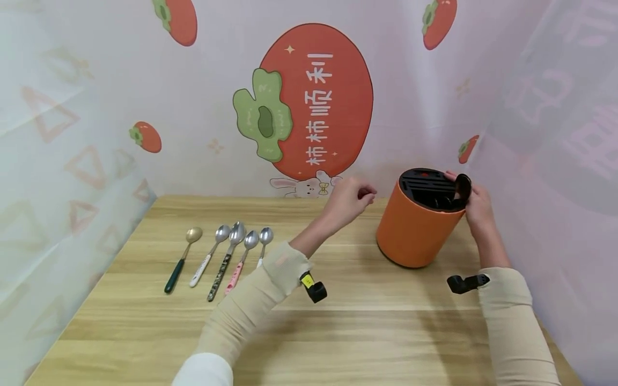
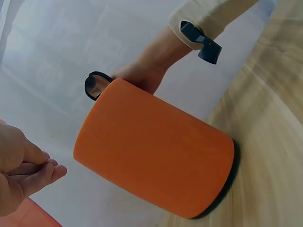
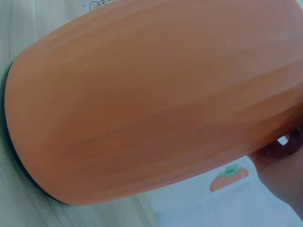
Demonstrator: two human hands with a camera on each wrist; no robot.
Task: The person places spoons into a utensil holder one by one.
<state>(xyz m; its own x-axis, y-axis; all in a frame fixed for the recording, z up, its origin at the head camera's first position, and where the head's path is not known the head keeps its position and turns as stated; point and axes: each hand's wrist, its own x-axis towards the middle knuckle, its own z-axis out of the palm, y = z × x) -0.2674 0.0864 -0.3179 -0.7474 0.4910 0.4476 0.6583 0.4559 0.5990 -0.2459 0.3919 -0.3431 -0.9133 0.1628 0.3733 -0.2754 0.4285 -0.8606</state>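
An orange cylindrical holder [image 1: 417,230] with a black slotted top [image 1: 422,182] stands on the table at the right. At its right rim, my right hand [image 1: 479,206] grips a dark loop-shaped handle [image 1: 463,186], like one from scissors. That loop [image 2: 97,85] sticks up past the rim in the left wrist view, the hand partly hidden behind it. The right wrist view is mostly filled by the holder's wall [image 3: 151,104]. My left hand [image 1: 348,199] hovers left of the holder, apart from it, fingers loosely curled with nothing visible in them.
Several spoons [image 1: 226,262] lie in a row on the wooden table [image 1: 357,327] at the left, bowls pointing away; the left sleeve overlaps the rightmost one. A curtain [image 1: 207,107] printed with persimmons hangs behind the table and along its sides.
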